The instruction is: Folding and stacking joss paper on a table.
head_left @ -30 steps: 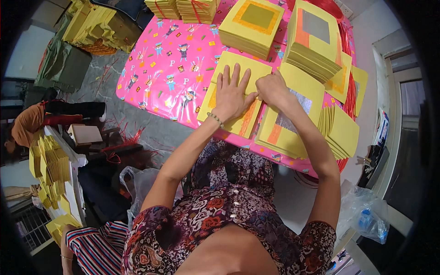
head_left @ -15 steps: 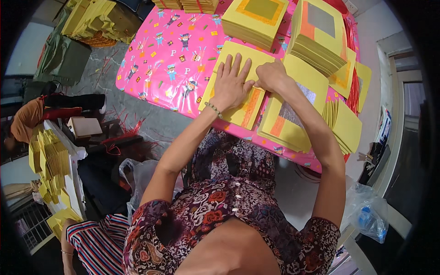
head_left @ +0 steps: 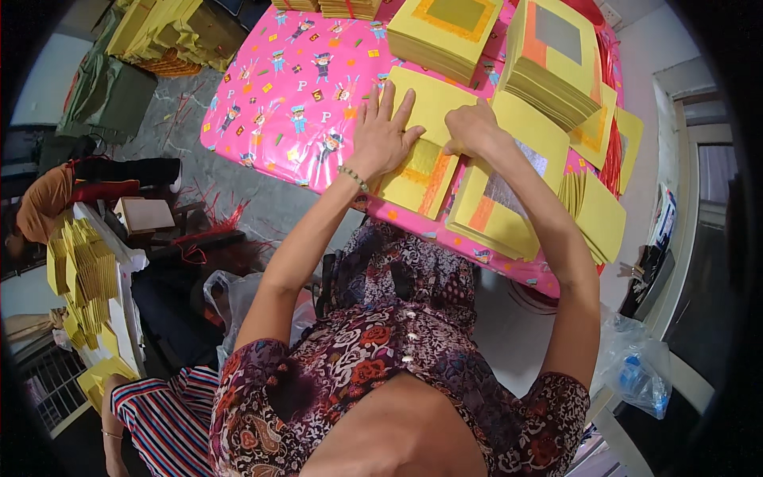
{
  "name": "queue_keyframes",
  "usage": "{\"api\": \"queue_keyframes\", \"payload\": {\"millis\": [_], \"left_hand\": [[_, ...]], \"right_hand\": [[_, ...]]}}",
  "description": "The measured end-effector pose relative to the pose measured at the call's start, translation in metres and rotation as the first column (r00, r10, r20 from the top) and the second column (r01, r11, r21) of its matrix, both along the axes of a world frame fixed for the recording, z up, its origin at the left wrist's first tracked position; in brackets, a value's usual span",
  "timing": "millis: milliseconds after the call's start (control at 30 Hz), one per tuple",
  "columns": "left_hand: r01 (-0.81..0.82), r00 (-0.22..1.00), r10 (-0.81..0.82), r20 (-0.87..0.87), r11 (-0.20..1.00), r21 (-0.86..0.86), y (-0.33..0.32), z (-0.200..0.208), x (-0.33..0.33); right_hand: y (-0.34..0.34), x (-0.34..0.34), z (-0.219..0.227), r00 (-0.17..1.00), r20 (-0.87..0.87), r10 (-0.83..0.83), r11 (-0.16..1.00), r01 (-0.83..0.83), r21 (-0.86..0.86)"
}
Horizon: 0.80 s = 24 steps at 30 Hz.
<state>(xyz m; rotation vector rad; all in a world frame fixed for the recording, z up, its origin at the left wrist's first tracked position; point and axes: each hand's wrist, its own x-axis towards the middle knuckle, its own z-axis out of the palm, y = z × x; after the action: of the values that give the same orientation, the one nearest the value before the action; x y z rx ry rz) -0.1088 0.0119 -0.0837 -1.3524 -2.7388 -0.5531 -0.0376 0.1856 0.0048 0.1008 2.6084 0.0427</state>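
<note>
My left hand [head_left: 381, 143] lies with fingers spread on the left part of a yellow paper sheet [head_left: 429, 94] near the table's front edge. Below the hand, an orange and gold foil patch [head_left: 421, 165] shows on the yellow paper. My right hand [head_left: 477, 131] is curled closed at the sheet's right edge, its thumb low against the paper. What its fingers grip, if anything, is hidden. Beneath my right forearm lies a stack of yellow sheets with a silver foil patch [head_left: 517, 187].
Tall stacks of yellow paper [head_left: 441, 40] and silver-patched paper [head_left: 552, 63] stand farther back on the pink patterned table [head_left: 270, 103]. Red strands [head_left: 612, 159] hang at the right. A person in striped clothing [head_left: 171, 413] is at lower left, beside folded yellow paper [head_left: 83, 270].
My left hand has slid left and slightly toward me, uncovering more of the foil patch. My right hand stays curled at nearly the same spot.
</note>
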Motion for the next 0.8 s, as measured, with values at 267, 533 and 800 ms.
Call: {"api": "queue_keyframes", "payload": {"millis": [267, 533, 800], "left_hand": [[-0.002, 1.0, 0.002, -0.009, 1.0, -0.008, -0.002, -0.002, 0.0], [0.018, 1.0, -0.018, -0.01, 1.0, 0.025, -0.002, -0.006, -0.004], [0.027, 0.999, -0.028, 0.026, 0.999, 0.043, -0.001, -0.004, -0.006]], "right_hand": [[0.007, -0.002, 0.001, 1.0, 0.023, -0.021, 0.997, 0.023, -0.077], [0.021, 0.001, -0.017, 0.993, -0.118, 0.022, 0.982, -0.044, -0.183], [0.026, 0.001, -0.016, 0.997, -0.077, 0.019, 0.974, -0.035, -0.223]]}}
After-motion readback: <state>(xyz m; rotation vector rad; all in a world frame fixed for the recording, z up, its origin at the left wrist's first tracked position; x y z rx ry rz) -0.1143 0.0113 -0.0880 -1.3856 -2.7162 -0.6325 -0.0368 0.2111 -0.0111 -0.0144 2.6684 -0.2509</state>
